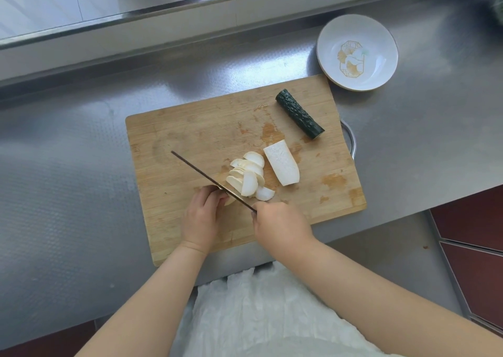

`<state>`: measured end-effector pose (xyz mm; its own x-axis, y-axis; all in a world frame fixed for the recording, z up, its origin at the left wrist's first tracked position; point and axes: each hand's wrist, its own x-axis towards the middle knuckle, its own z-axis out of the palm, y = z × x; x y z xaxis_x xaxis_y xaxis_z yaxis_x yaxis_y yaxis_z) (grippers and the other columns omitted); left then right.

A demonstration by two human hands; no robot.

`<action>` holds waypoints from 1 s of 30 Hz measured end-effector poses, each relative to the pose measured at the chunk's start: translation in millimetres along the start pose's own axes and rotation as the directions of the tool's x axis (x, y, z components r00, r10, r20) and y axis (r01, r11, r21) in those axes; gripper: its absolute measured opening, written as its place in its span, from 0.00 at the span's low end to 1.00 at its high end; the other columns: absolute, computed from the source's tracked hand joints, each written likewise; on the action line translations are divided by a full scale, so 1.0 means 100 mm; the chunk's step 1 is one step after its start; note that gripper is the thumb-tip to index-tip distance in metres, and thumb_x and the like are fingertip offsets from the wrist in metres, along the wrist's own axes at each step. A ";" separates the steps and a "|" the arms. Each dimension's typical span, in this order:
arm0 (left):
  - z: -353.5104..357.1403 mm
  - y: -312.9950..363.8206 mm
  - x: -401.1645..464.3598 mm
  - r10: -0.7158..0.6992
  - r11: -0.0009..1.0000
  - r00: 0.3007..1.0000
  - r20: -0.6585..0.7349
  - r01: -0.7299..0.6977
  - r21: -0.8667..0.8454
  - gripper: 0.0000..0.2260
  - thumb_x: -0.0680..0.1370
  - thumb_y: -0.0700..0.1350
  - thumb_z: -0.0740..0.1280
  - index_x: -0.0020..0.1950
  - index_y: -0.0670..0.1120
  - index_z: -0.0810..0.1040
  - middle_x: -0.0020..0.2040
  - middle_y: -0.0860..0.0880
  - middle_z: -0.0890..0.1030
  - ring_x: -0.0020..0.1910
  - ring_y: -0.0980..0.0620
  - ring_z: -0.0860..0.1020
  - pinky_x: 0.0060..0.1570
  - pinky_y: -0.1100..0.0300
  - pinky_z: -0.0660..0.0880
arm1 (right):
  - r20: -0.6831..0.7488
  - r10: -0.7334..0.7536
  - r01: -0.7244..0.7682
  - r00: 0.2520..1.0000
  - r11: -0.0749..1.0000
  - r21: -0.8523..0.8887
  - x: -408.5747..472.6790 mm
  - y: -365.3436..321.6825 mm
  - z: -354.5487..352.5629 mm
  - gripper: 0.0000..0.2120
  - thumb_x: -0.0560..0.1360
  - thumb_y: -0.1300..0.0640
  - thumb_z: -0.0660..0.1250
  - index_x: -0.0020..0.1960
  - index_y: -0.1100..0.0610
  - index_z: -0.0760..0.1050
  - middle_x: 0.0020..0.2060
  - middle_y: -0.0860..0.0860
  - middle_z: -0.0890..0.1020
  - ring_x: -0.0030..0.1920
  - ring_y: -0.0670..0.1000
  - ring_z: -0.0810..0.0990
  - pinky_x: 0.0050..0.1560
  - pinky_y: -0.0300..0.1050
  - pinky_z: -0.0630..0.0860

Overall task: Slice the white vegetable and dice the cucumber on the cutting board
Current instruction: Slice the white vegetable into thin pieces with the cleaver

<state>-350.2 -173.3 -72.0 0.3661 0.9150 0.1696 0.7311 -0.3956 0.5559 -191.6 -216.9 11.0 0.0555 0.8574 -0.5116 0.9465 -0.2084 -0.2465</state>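
Head view, looking straight down at a wooden cutting board [190, 139] sitting a bit crooked on a steel counter [68, 179]. Right hand [281, 227] wrapped tight round the handle of a knife [209, 179], blade seen edge-on as a thin dark line running up and to the left across the board. Left hand [202, 218] curled knuckles-up right against the near side of the blade, fingertips pinning down the last stub of the white vegetable; only a sliver of that stub peeking out under the fingers, so can't say much about its shape. On the far side of the blade, touching it, a fanned pile of white slices [250, 177], overlapping and leaning on each other. Just beside the pile to the right, a bigger uncut white half [281, 163] lying cut face up. Cucumber piece [299, 114] near the far right corner of the board, dark green and bumpy, lying on its side at an angle, well apart from the white stuff and not cut up at all. Wet-looking orange-brown stains scattered over the board's right half. Metal handle [351, 139] sticking out from the board's right edge. Off the board past the far right corner, a white shallow bowl [356, 51] with a gold pattern in the middle, nothing in it. Crumpled white garment [258, 316] at the bottom between both bare forearms
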 end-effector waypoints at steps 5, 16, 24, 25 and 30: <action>0.00 -0.03 -0.02 0.015 1.000 1.000 -0.008 -0.015 -0.006 0.10 0.76 0.40 0.61 0.45 0.36 0.80 0.43 0.39 0.79 0.44 0.46 0.71 0.33 0.53 0.76 | 0.046 0.021 -0.020 0.999 1.000 -0.011 -0.02 -0.09 -0.06 0.05 0.78 0.60 0.58 0.48 0.55 0.73 0.40 0.54 0.81 0.34 0.55 0.69 0.25 0.42 0.54; 0.00 -0.02 0.00 0.005 1.000 1.000 -0.017 -0.005 -0.019 0.12 0.76 0.41 0.61 0.45 0.35 0.81 0.43 0.39 0.80 0.42 0.43 0.74 0.33 0.51 0.76 | 0.104 0.052 -0.051 0.993 0.999 -0.015 0.11 -0.23 -0.04 0.06 0.76 0.64 0.59 0.49 0.58 0.73 0.42 0.54 0.81 0.39 0.55 0.78 0.29 0.40 0.59; 0.01 -0.03 -0.01 0.013 0.999 1.000 -0.003 -0.013 -0.032 0.09 0.75 0.37 0.62 0.45 0.35 0.81 0.43 0.39 0.80 0.40 0.41 0.76 0.35 0.50 0.75 | 0.134 0.114 -0.122 0.984 0.991 0.059 0.19 -0.24 0.07 0.08 0.75 0.65 0.58 0.50 0.58 0.74 0.43 0.55 0.80 0.41 0.57 0.78 0.29 0.41 0.60; 0.00 -0.02 -0.01 0.009 1.000 1.000 0.006 -0.009 -0.027 0.09 0.75 0.37 0.62 0.45 0.34 0.81 0.43 0.39 0.80 0.39 0.40 0.77 0.35 0.50 0.75 | 0.133 0.116 -0.125 0.984 0.990 0.062 0.21 -0.23 0.10 0.08 0.75 0.65 0.58 0.50 0.58 0.74 0.43 0.55 0.80 0.41 0.57 0.78 0.29 0.41 0.60; -0.06 0.03 -0.01 -0.035 0.998 0.999 0.035 0.037 -0.048 0.09 0.75 0.39 0.63 0.44 0.36 0.81 0.43 0.40 0.80 0.40 0.40 0.78 0.37 0.50 0.75 | 0.153 0.162 -0.184 0.975 0.973 0.138 0.30 -0.12 0.18 0.07 0.79 0.56 0.58 0.50 0.56 0.75 0.43 0.54 0.80 0.38 0.54 0.73 0.32 0.41 0.65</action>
<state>-351.7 -175.2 -66.1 0.3598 0.9251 0.1218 0.7156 -0.3573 0.6002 -206.7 -197.4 -15.9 0.1589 0.7298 -0.6650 0.8672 -0.4251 -0.2593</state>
